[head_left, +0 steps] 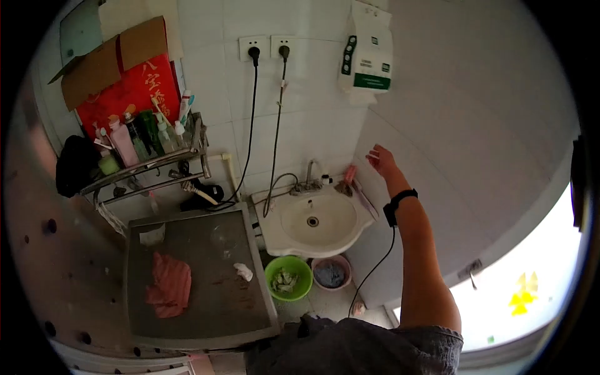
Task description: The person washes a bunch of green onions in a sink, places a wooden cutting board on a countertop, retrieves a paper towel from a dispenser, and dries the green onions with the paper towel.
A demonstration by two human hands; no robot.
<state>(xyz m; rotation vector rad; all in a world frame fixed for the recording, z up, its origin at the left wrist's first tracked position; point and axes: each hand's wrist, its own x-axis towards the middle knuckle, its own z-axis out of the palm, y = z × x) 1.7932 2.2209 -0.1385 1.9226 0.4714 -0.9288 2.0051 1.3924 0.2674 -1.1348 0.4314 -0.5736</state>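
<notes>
My right hand (382,161) is raised at the right, in front of the tiled wall above the sink. Its fingers look curled together, with a small whitish bit at them that I cannot make out. Above it, apart from the hand, a white and green tissue pack (370,59) hangs on the wall with a tissue (361,97) sticking out below. A black strap (400,203) with a cable is round my right wrist. Lower down is the white sink (290,228) with its metal faucet (309,175). My left hand is out of view.
A washing machine (206,331) at the left bears a pink cloth (170,284) and a crumpled white tissue (243,272). Green (306,287) and pink basins (347,275) stand below the sink. A metal rack (150,164) holds several bottles. Cords hang from wall sockets (267,47).
</notes>
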